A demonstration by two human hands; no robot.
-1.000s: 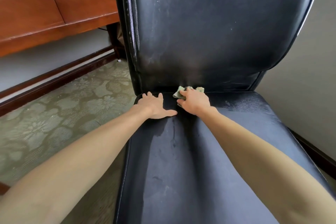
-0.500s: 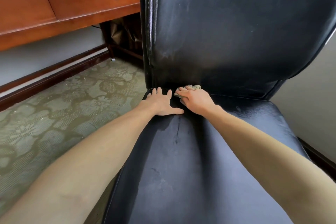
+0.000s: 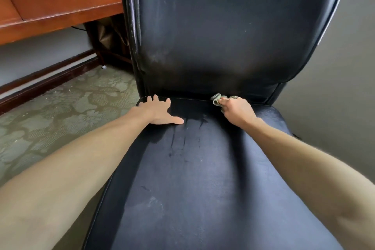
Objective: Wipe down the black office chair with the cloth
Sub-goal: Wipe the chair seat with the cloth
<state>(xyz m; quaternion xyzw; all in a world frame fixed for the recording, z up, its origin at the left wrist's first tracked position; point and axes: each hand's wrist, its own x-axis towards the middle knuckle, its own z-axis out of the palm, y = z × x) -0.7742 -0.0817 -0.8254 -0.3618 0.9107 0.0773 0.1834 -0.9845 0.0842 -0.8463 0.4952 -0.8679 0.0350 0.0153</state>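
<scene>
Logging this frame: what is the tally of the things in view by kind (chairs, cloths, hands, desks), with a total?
Black leather office chair: 1
Crumpled grey-green cloth: 1
Bare hands: 2 (left hand flat on the seat, right hand holding the cloth at the seat's back edge)
Reddish-brown wooden desk: 1
Total: 5

The chair seat (image 3: 203, 168) bears the cloth (image 3: 216, 100) and left hand (image 3: 157, 110).
</scene>
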